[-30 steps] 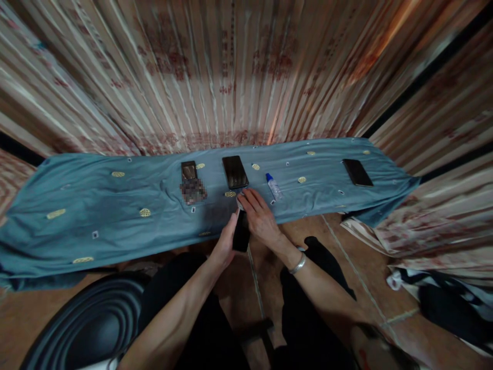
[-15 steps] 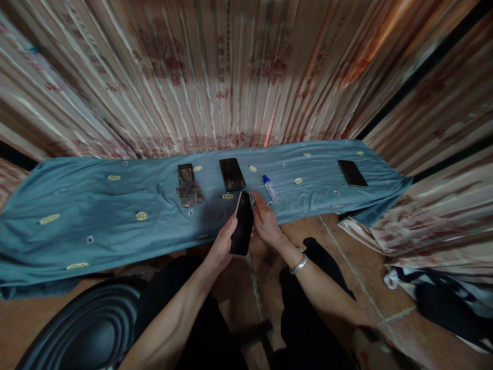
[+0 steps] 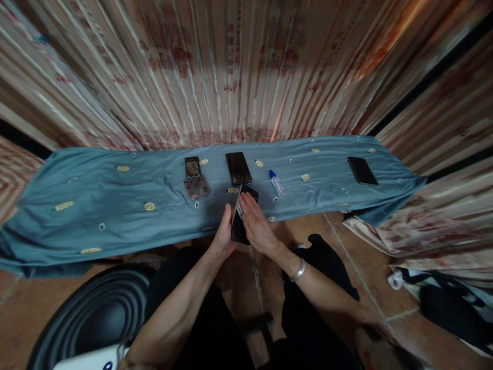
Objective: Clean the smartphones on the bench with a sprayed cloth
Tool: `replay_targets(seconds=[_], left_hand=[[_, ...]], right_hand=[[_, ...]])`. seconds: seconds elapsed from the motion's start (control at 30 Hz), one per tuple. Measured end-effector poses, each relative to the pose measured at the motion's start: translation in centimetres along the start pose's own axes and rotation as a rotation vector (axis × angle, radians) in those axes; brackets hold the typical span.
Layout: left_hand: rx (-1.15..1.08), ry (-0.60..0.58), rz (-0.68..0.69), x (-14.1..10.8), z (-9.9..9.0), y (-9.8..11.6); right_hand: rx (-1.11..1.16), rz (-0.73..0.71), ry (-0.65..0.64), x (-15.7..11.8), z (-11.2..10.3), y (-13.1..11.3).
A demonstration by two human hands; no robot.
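Note:
A black smartphone [image 3: 239, 232] is tilted above the front edge of the cloth-covered table, gripped along its left side by my left hand [image 3: 223, 235]. Across its screen lies my right hand [image 3: 259, 226], fingers close together and pressing a small grey cloth [image 3: 239, 207], mostly hidden under them. Just beyond the phone, another black phone [image 3: 238, 168] rests flat. To the right of that lies a clear bottle [image 3: 278, 185] with a blue cap.
A blue patterned cloth [image 3: 169, 180] covers the long table. On it are a small dark device [image 3: 192, 166], a blurred-out item [image 3: 196, 187] and a dark tablet or phone [image 3: 362, 171]. A black ridged round stool [image 3: 102, 321] stands lower left; pleated curtains [image 3: 215, 67] hang behind.
My right hand has moved from the phone's right edge onto its screen, covering much of it. The whole view has shifted slightly, and a white object now shows at the lower left.

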State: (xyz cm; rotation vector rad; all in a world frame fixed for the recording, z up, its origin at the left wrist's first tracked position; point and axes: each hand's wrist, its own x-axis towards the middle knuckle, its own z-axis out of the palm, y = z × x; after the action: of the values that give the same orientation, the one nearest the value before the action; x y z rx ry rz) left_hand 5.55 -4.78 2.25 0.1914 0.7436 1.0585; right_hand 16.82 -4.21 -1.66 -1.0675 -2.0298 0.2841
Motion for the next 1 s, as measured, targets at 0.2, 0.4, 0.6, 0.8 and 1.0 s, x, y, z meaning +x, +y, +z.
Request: replay_targets(seconds=[0.2,0.4,0.6,0.8,1.0], left_hand=[[-0.054,0.067,0.015,0.3,-0.4,0.9],[-0.085,0.126,0.069,0.5,-0.2,2.2],[-0.144,0.053,0.125,0.6,0.0,3.1],[-0.187,0.033,0.205,1.0,-0.5,3.9],[-0.164,0.048,0.190,0.7,-0.2,3.7]], right_hand=[[0.000,-0.114,-0.107,-1.4,0.7,-2.8],[-0.026,-0.201,-0.182,-1.5,0.7,-3.4],[-0.106,-0.226,-0.162,-1.1,-0.1,-2.0],[-0.007,-0.097,-0.074,-1.6,-0.5,-0.2],[0.478,0.411,0.070,-1.3,0.0,0.8]])
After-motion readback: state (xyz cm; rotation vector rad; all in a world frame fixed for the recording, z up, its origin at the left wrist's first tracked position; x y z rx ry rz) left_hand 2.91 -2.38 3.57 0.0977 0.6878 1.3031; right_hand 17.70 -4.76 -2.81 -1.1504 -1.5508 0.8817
